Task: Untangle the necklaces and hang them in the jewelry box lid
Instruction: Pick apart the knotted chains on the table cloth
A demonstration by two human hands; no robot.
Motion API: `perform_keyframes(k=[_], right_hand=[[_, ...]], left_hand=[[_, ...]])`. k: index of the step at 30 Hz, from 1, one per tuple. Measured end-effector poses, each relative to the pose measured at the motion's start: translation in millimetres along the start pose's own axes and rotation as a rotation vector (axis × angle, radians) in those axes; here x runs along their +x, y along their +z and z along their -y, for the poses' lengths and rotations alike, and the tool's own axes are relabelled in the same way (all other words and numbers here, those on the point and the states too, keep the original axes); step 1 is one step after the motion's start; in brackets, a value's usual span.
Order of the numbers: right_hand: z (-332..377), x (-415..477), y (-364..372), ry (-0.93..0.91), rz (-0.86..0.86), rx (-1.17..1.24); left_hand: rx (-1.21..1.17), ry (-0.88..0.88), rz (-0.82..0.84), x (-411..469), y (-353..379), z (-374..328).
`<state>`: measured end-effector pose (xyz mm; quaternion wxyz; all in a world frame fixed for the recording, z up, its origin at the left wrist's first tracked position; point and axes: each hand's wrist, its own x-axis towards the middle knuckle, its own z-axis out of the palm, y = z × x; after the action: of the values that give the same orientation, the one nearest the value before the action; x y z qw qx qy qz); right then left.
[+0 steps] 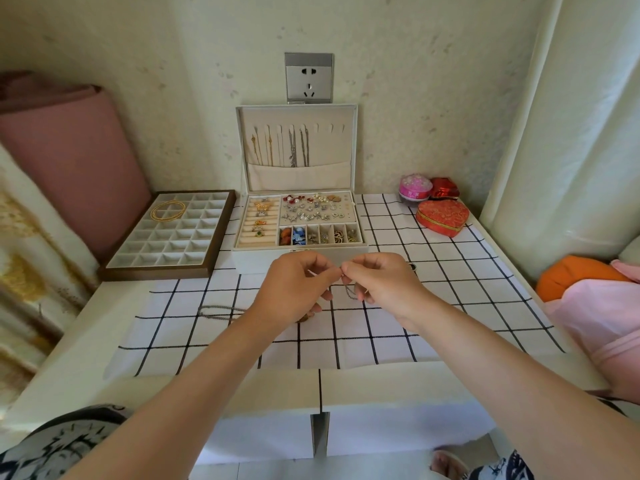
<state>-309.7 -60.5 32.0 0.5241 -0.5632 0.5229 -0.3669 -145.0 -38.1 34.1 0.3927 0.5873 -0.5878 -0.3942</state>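
A white jewelry box (299,252) stands open at the back of the table. Its upright lid (348,147) has a row of hooks, and several gold and silver necklaces (280,148) hang from the left ones. My left hand (294,287) and my right hand (382,282) meet just in front of the box, and both pinch a thin silver necklace (349,291) between fingertips. A short loop of it dangles under my right hand. Another silver chain (216,311) lies on the checked cloth, partly hidden by my left forearm.
A brown tray (152,268) with white compartments and a gold bangle (168,209) sits left of the box. A red heart-shaped box (441,216), a pink round box (415,188) and a small red box (445,188) stand back right. Orange and pink fabric lies at the right edge.
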Motion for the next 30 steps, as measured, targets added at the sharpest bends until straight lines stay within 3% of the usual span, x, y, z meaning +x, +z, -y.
perform_keyframes(k=[3,9,14,18,23,30], right_hand=[[0,0,0,0.001,-0.011,-0.012],[0,-2,0,-0.093,-0.028,-0.114],[-8,3,-2,-0.280,-0.208,-0.327],[-9,-3,-1,-0.388,-0.225,-0.385],[-11,-1,0,-0.317,-0.170,-0.360],[-5,-1,-3,-0.017,-0.018,-0.149]], left_hand=[[0.022,0.007,0.014,1,-1,0],[-0.144,-0.148,0.122,2,-3,-1],[-0.188,-0.198,0.077,1,0,-2],[-0.206,-0.217,0.044,1,2,-3],[-0.221,-0.214,0.063,0,2,-3],[-0.083,-0.118,0.080,-2,4,0]])
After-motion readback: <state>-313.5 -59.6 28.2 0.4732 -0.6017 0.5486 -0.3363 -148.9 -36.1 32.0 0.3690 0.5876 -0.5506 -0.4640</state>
